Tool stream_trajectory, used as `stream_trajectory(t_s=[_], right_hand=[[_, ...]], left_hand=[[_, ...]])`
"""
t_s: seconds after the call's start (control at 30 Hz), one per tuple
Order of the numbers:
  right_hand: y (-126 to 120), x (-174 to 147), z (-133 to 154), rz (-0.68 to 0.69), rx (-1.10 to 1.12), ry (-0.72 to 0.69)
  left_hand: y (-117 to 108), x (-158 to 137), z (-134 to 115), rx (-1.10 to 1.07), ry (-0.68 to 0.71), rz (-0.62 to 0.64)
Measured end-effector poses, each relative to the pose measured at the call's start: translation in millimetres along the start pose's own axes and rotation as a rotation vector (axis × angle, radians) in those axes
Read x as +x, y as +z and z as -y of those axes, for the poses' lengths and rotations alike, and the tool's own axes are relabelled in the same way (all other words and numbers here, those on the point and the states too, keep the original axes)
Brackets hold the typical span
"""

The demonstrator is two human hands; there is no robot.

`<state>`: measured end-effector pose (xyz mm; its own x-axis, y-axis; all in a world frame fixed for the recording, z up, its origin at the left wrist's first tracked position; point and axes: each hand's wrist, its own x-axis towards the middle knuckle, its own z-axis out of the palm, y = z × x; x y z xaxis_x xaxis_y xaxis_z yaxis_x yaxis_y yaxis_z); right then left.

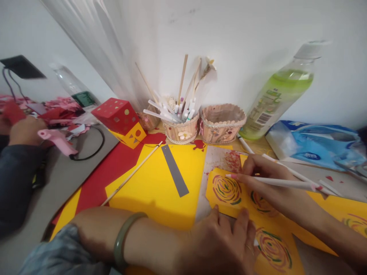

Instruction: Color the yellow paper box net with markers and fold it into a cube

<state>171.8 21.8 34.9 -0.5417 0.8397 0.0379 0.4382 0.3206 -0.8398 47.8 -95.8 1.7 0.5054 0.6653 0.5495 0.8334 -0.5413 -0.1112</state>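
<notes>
Drawing neatly calls for short, light strokes: the right hand (278, 195) closes its fingers around a slim white pen (286, 183) over swirl-patterned yellow paper (226, 190); the left hand (222, 242) steadies the lower edge, its grip unclear.

The orange-yellow paper (283, 229) bears broken swirls (226, 190) in red, green and, though blurred, perhaps pink. The pen (282, 183) is mostly white, the strip (175, 171) grey, the box (116, 114) red above yellow, the drink (286, 82) lime green.
</notes>
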Motion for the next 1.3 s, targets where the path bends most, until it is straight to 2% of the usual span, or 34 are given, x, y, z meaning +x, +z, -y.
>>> stream_trajectory(t_s=[0.43,0.8,1.3], right_hand=[[6.8,-2.5,-1.0,0.18,0.069,0.008],[8.2,2.3,-1.1,0.145,-0.037,-0.025],[3.7,0.7,3.3,0.156,-0.004,-0.015]], left_hand=[[1.8,0.1,-2.6,-0.011,-0.018,-0.04],[4.3,-1.3,-2.5,0.003,-0.022,-0.062],[1.7,0.7,-1.4,-0.011,-0.026,-0.013]])
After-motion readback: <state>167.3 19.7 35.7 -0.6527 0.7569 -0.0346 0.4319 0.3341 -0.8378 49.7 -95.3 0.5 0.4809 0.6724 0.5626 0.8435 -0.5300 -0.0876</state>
